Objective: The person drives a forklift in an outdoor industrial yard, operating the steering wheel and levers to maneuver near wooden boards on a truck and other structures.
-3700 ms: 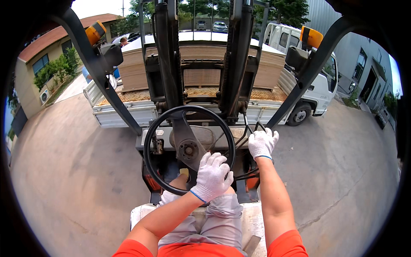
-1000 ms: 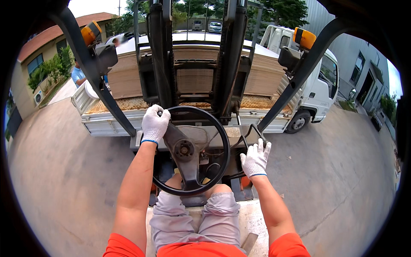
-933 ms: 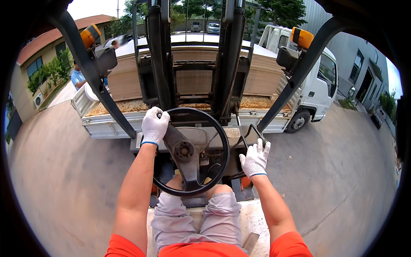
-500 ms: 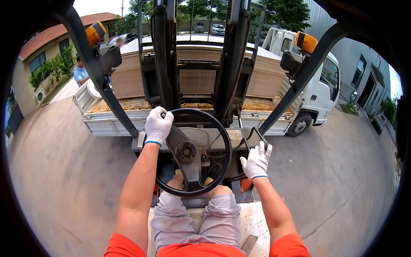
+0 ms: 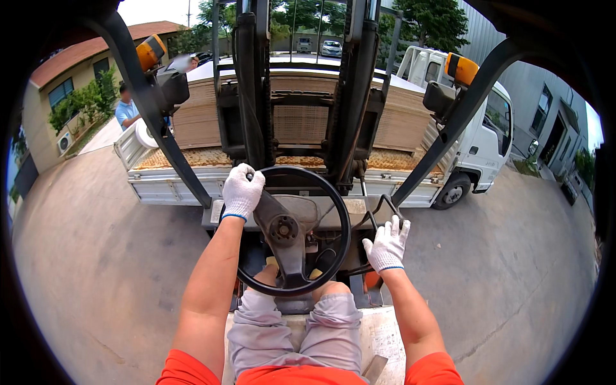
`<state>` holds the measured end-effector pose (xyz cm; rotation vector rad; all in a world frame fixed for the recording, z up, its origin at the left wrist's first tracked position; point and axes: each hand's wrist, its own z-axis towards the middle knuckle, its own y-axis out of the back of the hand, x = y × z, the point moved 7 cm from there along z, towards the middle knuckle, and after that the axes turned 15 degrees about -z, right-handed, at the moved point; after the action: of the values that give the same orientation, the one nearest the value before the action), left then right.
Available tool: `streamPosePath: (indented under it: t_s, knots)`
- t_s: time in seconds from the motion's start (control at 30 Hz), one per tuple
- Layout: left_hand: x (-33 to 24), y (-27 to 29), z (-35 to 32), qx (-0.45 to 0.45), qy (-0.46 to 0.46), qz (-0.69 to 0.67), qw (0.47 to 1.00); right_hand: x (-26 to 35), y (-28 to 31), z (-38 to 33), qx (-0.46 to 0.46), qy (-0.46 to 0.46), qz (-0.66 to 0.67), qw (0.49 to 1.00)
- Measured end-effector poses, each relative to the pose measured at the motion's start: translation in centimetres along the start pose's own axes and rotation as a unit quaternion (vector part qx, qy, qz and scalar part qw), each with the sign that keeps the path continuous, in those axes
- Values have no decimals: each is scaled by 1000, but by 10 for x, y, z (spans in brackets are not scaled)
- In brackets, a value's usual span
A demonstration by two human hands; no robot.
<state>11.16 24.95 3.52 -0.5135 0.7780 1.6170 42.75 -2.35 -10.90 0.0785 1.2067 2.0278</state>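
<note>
The left hand [image 5: 244, 191] is closed on the upper-left part of the steering wheel [image 5: 283, 231], covering that stretch of rim; a dark knob-like bit peeps between its fingers. Right of the wheel, the right hand [image 5: 388, 245] has its fingers loosely spread at the bent black levers [image 5: 379, 203], hiding an end; which fingertips touch is unclear. Beyond the wheel, the dark mast [image 5: 253, 96], cut off above, partly blocks a stack of brown boards [image 5: 196, 119] on a white truck [image 5: 487, 138]. Farther left of the wheel, a post partly covers a person in blue [image 5: 126, 114].
</note>
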Motion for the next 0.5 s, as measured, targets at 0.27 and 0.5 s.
streamPosePath:
  t_s: [0.27, 0.5]
  knots:
    - [5, 0, -2, -27, -25, 8, 999, 2, -6, 6, -15, 22, -17, 999]
    - [7, -2, -4, -19, -2, 15, 1000, -4, 4, 32, -15, 15, -3, 1000]
